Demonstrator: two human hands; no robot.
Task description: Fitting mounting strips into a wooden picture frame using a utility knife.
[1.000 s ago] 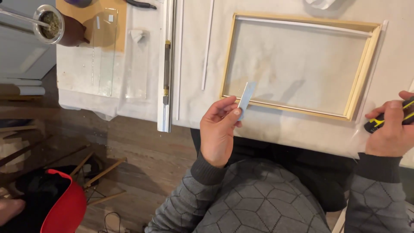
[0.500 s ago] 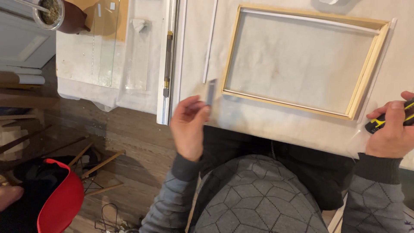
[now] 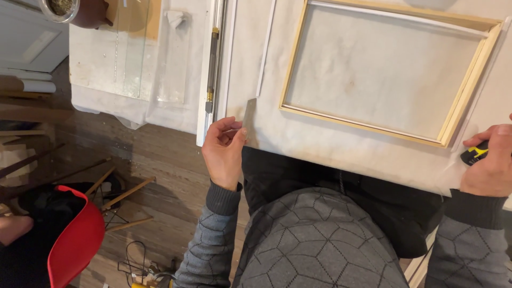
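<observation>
The thin pale strip stands pinched between the fingertips of the left hand, at the near edge of the table, close to its left corner. One second ago this hand held the strip right against the near rail of the wooden frame; half a second ago it was already going left, and now the strip is well apart from the frame, near the long metal rail that runs along the left edge. So it seems the strip is carried away from the frame, not fitted into it.

The right hand is closed around a black and yellow tool at the right side of the near edge, and it has stayed there.

The frame lies flat on the white covered table, with a thin white strip just beside its left rail. More to the left is a second covered surface with a clear sheet and a round container at its far corner. Below, the floor is dark wood, with a red chair and some wooden sticks.
</observation>
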